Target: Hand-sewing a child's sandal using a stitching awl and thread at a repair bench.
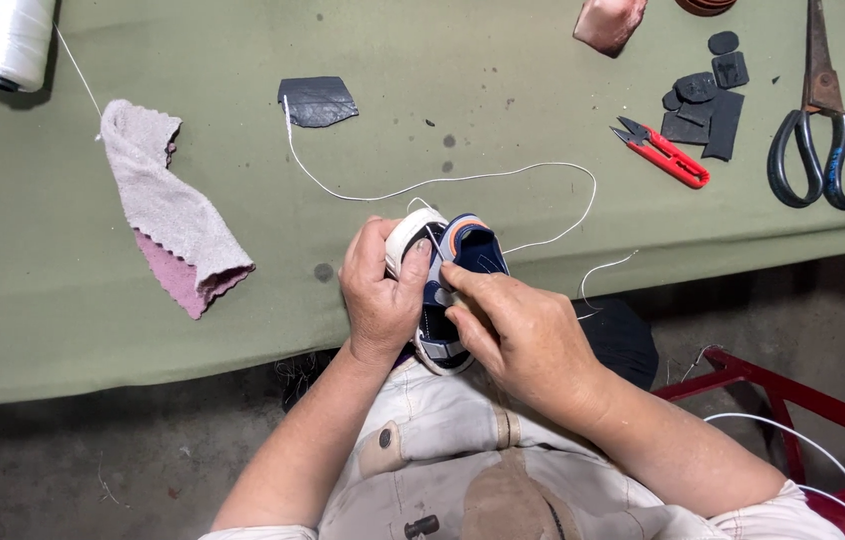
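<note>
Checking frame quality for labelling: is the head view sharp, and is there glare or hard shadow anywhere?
Head view: even, soft light; hands and shoe sharp; thin thread clearly resolved; scissors cast only faint shadows on the green cloth; no glare; mild wide-angle bending at edges.

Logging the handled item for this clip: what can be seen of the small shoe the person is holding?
The small shoe is navy blue with a white rubber toe cap and sole rim plus an orange band near the toe. It is held at the near edge of the green table, toe pointing away. The left hand grips the toe end; the right hand presses fingers on its upper. White thread runs from it across the table.
</note>
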